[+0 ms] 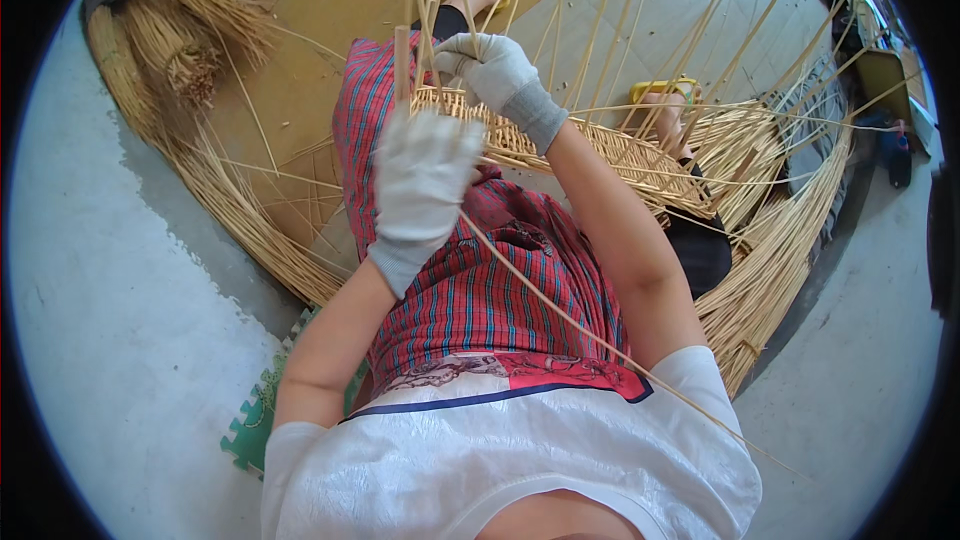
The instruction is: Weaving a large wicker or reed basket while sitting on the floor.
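Note:
A partly woven wicker basket (640,162) lies across my lap, its long pale rods fanning out away from me. My right hand (495,70), in a white-grey knit glove, is above the basket's left end, with fingers closed around a thin upright rod. Lower and to the left, my gloved left hand (425,175) is at the basket's near corner, smeared by motion, so its fingers cannot be made out. Beside it rises a thicker wooden stick (402,65). One loose rod (545,298) runs from near my left hand down to the right across my apron (480,290).
Bundles of pale rods (180,35) lie at the far left, with a long bundle (235,205) curving toward me. More rods (785,270) are heaped at the right. A green foam mat (250,430) is at the lower left; a dark cloth (815,140) lies on the right.

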Motion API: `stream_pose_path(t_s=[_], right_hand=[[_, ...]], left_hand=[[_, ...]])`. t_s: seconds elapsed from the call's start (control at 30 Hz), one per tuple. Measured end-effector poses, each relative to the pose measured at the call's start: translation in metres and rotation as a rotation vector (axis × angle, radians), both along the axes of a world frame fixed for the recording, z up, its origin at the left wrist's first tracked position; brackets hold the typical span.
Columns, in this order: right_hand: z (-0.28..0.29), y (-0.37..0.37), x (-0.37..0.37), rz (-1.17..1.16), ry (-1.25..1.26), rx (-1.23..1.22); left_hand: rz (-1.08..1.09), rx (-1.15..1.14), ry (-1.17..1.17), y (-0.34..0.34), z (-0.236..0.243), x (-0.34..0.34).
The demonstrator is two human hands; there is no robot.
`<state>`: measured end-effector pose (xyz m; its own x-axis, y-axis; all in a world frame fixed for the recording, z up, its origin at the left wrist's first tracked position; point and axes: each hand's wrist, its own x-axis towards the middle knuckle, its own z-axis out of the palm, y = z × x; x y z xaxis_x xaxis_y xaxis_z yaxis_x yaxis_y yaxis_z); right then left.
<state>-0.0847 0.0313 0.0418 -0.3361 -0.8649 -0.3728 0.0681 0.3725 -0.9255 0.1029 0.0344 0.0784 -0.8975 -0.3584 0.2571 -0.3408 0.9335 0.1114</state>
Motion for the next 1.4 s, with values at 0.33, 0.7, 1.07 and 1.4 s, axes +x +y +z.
stream_pose_path(t_s=[0.33,0.7,1.07,1.4], right_hand=[[-0.043,0.007,0.033,-0.182,0.054,-0.232],[-0.005,0.139,0.044,-0.311,0.051,-0.002],[-0.017,0.204,0.075,-0.646,-0.189,0.008],[-0.001,0.178,0.021,-0.501,-0.334,0.1]], left_hand=[[-0.258,0.152,-0.28,-0.005,-0.073,-0.004],[-0.31,0.297,-0.212,-0.024,-0.09,-0.004],[-0.298,0.423,-0.151,-0.024,-0.076,-0.018],[-0.194,0.298,-0.021,-0.019,-0.097,-0.014]])
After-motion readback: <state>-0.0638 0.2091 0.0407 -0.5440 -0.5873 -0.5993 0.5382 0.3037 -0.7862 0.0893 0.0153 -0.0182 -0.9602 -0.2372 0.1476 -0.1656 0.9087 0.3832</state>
